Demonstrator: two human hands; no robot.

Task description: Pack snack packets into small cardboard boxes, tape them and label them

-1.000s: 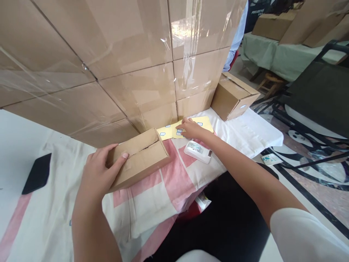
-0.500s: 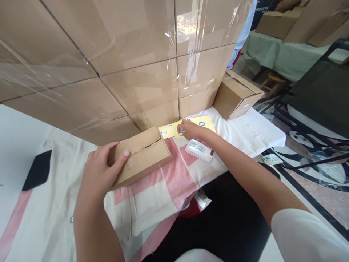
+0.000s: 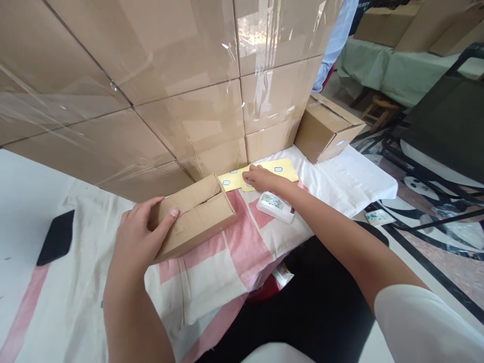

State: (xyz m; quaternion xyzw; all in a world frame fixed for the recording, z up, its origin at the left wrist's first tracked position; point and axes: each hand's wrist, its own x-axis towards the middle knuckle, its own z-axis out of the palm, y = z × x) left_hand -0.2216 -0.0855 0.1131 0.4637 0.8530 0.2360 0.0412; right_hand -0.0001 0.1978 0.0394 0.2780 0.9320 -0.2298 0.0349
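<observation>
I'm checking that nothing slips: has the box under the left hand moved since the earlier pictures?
No, not visibly: against the stacked cartons, the box held by the left hand lies in the same place.

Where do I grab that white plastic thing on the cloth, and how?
I'd pinch the white plastic thing across its middle, by the two long sides, from above and the person's side. It lies flat and is longer than wide, so that should suit a hand. The right forearm crosses by its right end, so steer clear there.
</observation>
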